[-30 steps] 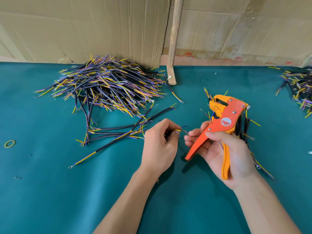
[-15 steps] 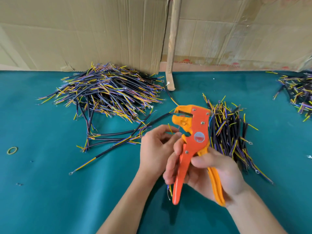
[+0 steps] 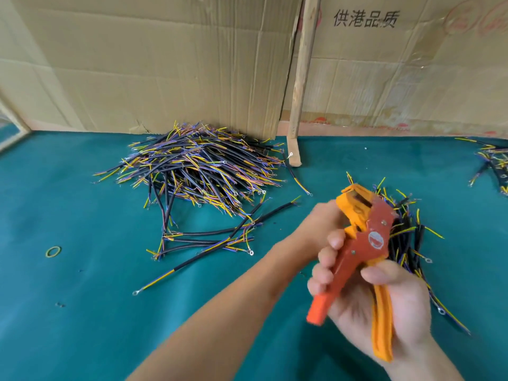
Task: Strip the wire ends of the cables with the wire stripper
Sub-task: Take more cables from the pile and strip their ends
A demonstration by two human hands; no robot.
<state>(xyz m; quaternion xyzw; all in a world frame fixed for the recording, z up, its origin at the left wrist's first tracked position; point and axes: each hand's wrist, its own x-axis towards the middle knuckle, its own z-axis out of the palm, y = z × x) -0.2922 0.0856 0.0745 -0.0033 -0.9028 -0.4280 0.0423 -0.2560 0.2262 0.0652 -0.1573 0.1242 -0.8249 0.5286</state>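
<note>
The right hand (image 3: 384, 295) has its grip wrapped round the handles of the orange wire stripper (image 3: 362, 243), held above the desk (image 3: 82, 312). The left hand (image 3: 320, 224) sits at the tool's head; it is blurred, and I cannot tell whether it pinches a wire. Much looks left: a big heap of cables (image 3: 198, 166) lies by the cardboard, a smaller bunch (image 3: 406, 232) behind the tool. The cables are short, black-sheathed, with yellow and purple cores fanning out, some ending in ring terminals.
</note>
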